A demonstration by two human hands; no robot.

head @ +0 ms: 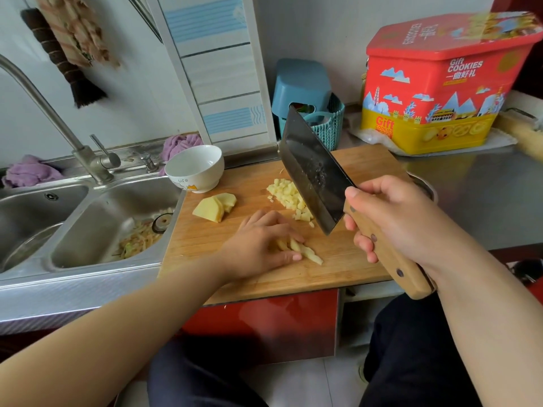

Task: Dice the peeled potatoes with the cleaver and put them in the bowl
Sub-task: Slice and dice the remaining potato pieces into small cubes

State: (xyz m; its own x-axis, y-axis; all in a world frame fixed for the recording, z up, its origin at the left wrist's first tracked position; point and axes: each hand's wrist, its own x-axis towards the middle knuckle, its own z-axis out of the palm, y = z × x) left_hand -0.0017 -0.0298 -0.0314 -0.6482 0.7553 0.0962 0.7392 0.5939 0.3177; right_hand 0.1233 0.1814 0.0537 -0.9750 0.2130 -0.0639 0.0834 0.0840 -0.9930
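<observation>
The left hand (263, 245) covers most of a small bundle of potato strips (305, 250), so only their ends poke out from under the fingertips toward 3 o'clock; how many strips there are can't be told. Fingers lie fairly straight and close together, pressing the strips flat on the cutting board (349, 268). The bundle's long axis runs from 10 o'clock to 4 o'clock across the board.

The right hand (390, 218) is wrapped tight around the wooden handle of the cleaver (314, 174), thumb along the top, fingers curled underneath. The blade is lifted clear of the board, tilted, its far corner pointing to 11 o'clock, handle trailing off to 5 o'clock. The dark blade face is wet and speckled with starch, and it hides the right side of the diced potato (289, 198).

That pile of small pale yellow cubes sits at the board's centre, at 12 o'clock from the left hand. At 10 o'clock from the hand lie the potato slices (214, 207), a few thick, glossy yellow pieces leaning on one another. The white bowl (195, 168) stands at the board's far left corner, its inside partly out of view behind the rim.

A red and yellow cookie tin (440, 83) sits at 1 o'clock, its top corner blurred. The sink (97, 230) lies at 9 o'clock with scraps around the drain.
</observation>
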